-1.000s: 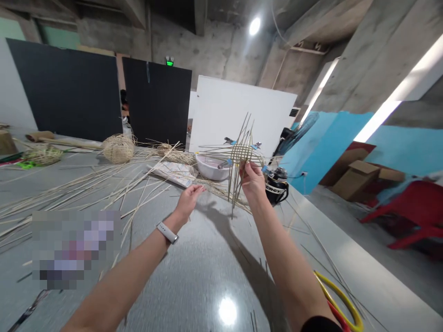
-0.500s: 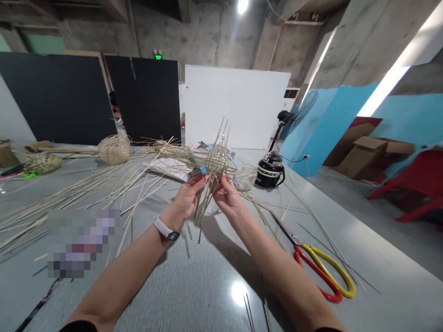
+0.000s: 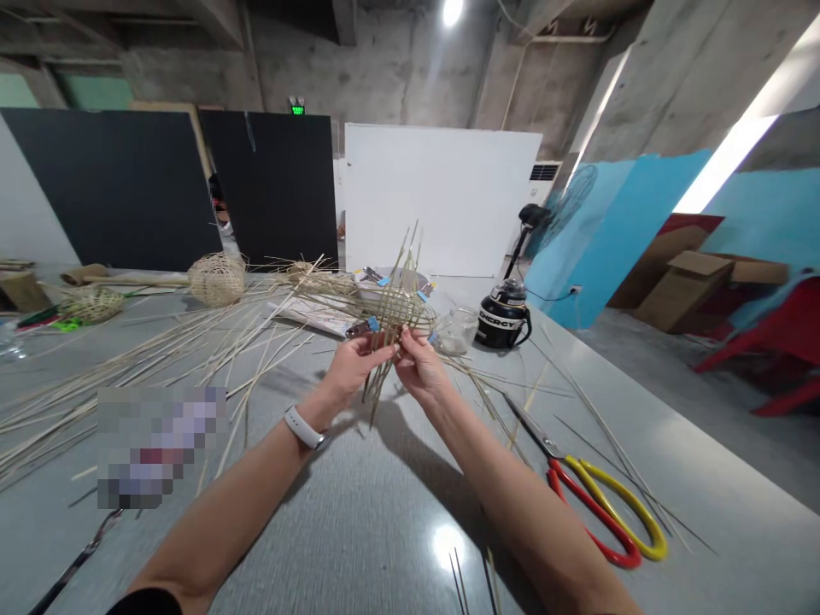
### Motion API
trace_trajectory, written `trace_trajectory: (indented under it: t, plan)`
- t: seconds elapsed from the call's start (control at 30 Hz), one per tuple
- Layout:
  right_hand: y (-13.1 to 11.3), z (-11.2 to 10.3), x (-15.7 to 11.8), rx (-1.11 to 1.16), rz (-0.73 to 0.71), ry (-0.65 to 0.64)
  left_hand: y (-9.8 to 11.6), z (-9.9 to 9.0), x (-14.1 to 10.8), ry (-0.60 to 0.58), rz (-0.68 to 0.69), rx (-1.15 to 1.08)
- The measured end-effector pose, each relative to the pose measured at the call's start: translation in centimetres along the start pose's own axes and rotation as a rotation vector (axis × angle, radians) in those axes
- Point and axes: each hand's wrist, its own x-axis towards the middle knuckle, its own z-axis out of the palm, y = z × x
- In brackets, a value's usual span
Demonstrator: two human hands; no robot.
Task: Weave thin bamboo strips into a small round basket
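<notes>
A small open-weave piece of thin strips is held above the table, its loose strip ends sticking up and down. My left hand grips its lower left part between thumb and fingers. On its lower right, my right hand pinches the strips. Blue clips show around the piece, one beside my left fingers. Some fingertips are hidden behind the weave.
Long loose strips spread over the left of the table. A round woven ball sits at the back left. A black jug, clear cup and red-and-yellow-handled scissors are on the right.
The woven piece has turned and tilted slightly in my hands. My left hand has rotated a little, with its thumb now lying across the strips. The camera view has shifted slightly.
</notes>
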Motion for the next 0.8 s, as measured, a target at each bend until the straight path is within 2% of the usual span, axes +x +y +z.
trace_trajectory:
  t: [0.07,0.1,0.17,0.23,0.33,0.37,0.43,0.5,0.57,0.7,0.8]
  plan:
    - [-1.1,-0.7,0.7,-0.041,-0.05,-0.007,2.0,-1.2,-0.4,-0.235,-0.128,0.271]
    - [-1.7,-1.0,0.9,-0.059,-0.069,-0.012,3.0,-1.8,-0.7,-0.282,-0.163,0.405]
    - [-2.9,-1.5,1.2,-0.134,-0.115,-0.042,5.0,-2.9,-1.2,-0.277,-0.134,0.629]
    - [-3.9,-1.7,1.1,-0.211,-0.145,-0.082,6.3,-3.7,-1.5,-0.165,0.045,0.707]
    - [-4.6,-1.4,0.7,-0.323,-0.178,-0.177,7.0,-4.3,-1.4,0.143,0.445,0.737]
    - [-4.7,-1.2,0.5,-0.359,-0.165,-0.219,7.1,-4.3,-1.3,0.206,0.555,0.787]
    - [-4.5,-1.0,0.1,-0.429,-0.096,-0.321,7.2,-4.5,-1.1,0.24,0.669,0.891]
    - [-4.1,-1.0,-0.1,-0.493,-0.008,-0.42,7.3,-4.7,-1.0,0.192,0.649,0.937]
    - [-3.4,-1.2,-0.2,-0.529,0.035,-0.456,7.5,-5.0,-0.9,0.115,0.542,0.88]
    - [-1.7,-2.0,0.0,-0.601,0.049,-0.364,6.8,-5.8,-0.1,0.044,0.372,0.586]
    - [-1.4,-2.1,0.2,-0.717,0.105,-0.374,5.9,-6.3,0.8,0.039,0.285,0.484]
